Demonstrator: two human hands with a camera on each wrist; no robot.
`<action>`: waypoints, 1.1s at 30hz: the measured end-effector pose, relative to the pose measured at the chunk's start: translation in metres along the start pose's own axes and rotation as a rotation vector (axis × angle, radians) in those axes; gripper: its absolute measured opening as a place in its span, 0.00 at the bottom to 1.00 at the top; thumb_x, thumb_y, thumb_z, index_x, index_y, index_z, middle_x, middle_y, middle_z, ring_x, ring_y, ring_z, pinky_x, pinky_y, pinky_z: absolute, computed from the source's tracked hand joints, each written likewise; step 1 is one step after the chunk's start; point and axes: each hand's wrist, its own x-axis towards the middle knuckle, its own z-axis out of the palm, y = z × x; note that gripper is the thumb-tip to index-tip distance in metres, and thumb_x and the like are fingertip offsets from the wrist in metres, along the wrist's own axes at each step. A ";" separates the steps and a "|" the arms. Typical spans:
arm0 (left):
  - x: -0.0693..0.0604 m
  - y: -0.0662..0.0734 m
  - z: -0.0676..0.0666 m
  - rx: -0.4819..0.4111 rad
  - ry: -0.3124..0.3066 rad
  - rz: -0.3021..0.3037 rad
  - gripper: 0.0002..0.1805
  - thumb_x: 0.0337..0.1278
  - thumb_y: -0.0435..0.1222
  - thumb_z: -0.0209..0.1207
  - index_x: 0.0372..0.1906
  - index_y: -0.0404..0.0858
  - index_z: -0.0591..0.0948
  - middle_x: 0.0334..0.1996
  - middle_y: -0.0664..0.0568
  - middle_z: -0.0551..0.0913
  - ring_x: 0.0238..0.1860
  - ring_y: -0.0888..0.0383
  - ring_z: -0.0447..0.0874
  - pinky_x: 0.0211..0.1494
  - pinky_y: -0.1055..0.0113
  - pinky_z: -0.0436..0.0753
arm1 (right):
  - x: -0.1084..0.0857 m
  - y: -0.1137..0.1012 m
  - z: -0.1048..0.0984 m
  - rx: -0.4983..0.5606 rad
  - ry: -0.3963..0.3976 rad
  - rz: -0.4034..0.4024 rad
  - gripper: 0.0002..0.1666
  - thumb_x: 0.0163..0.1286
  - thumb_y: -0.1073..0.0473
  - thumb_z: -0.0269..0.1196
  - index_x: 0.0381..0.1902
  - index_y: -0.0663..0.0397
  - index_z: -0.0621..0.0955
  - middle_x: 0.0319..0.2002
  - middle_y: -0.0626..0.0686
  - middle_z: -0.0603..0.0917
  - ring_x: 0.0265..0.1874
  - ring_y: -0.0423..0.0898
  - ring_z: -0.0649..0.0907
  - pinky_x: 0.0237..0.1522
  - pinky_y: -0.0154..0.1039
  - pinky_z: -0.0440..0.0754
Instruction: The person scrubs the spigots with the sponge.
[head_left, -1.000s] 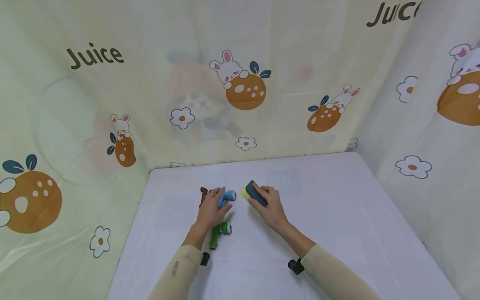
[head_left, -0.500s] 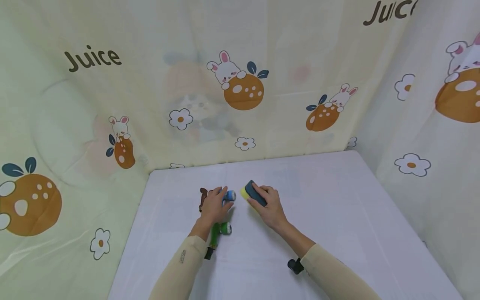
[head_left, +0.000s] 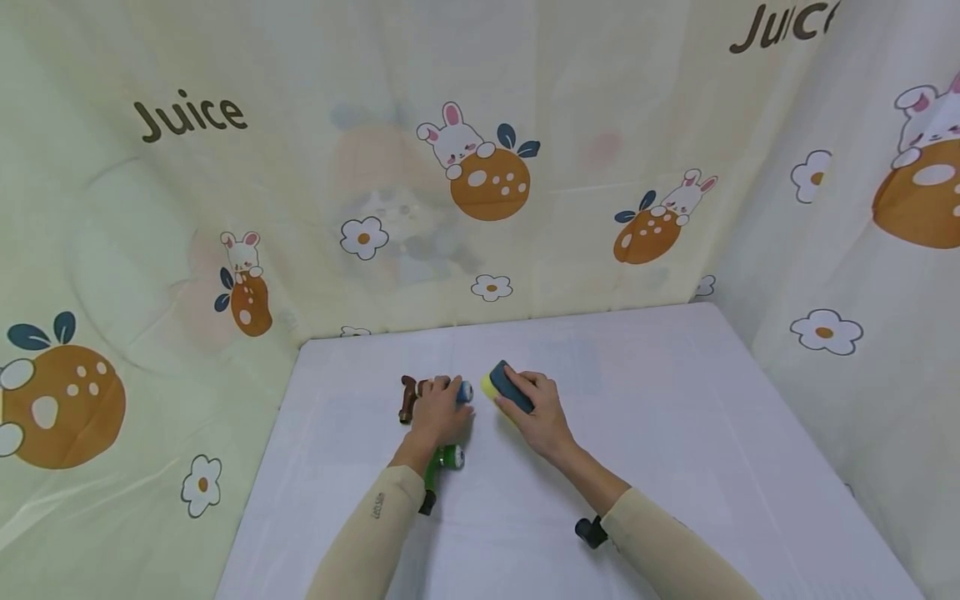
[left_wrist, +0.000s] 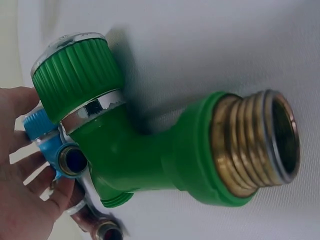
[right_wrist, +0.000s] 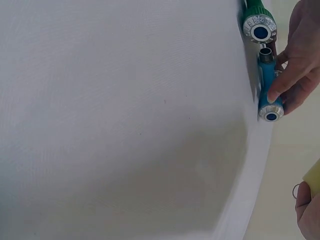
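My left hand grips the blue angle valve, its thumb against the valve in the right wrist view and the other fingers beyond it. In the head view this hand covers most of the valve; its knob shows at the right. My right hand holds a dark blue and yellow sponge above the table, thumb on one side and fingers on the other. Below my left wrist lies a green angle valve, large in the left wrist view with a brass threaded end.
A brown angle valve lies left of the blue one. The white table ends at a patterned curtain behind, with curtains at both sides. Black camera mounts, such as the right one, hang under the wrists.
My left hand has moved slightly right and its fingers have come down around the blue angle valve. The right hand with the sponge stays almost in place.
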 end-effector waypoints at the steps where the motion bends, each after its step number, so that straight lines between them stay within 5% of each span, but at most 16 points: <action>1: 0.000 0.001 0.000 0.000 0.001 -0.004 0.34 0.70 0.48 0.62 0.76 0.42 0.71 0.73 0.39 0.71 0.74 0.37 0.66 0.68 0.37 0.76 | 0.000 0.000 0.000 -0.002 0.000 -0.001 0.35 0.71 0.47 0.70 0.74 0.43 0.75 0.64 0.59 0.76 0.56 0.53 0.72 0.51 0.44 0.71; 9: -0.002 0.005 0.003 -0.055 0.023 -0.038 0.27 0.71 0.47 0.63 0.70 0.45 0.76 0.69 0.36 0.70 0.71 0.37 0.68 0.64 0.38 0.80 | 0.000 0.001 0.002 -0.018 -0.001 -0.004 0.36 0.71 0.47 0.70 0.74 0.44 0.75 0.64 0.58 0.76 0.55 0.52 0.71 0.50 0.42 0.70; 16: -0.004 0.006 0.003 -0.112 -0.034 -0.131 0.29 0.72 0.49 0.63 0.73 0.48 0.74 0.68 0.34 0.72 0.68 0.40 0.75 0.67 0.42 0.79 | -0.001 0.001 0.002 -0.008 -0.008 0.004 0.36 0.71 0.47 0.70 0.74 0.43 0.75 0.64 0.58 0.76 0.56 0.53 0.71 0.51 0.43 0.71; 33: -0.005 -0.002 0.002 -0.150 0.022 -0.042 0.22 0.68 0.33 0.66 0.65 0.43 0.82 0.60 0.36 0.79 0.58 0.41 0.83 0.62 0.47 0.83 | -0.003 0.000 0.002 -0.011 -0.014 0.022 0.36 0.72 0.46 0.69 0.75 0.43 0.75 0.65 0.58 0.75 0.56 0.53 0.71 0.51 0.44 0.70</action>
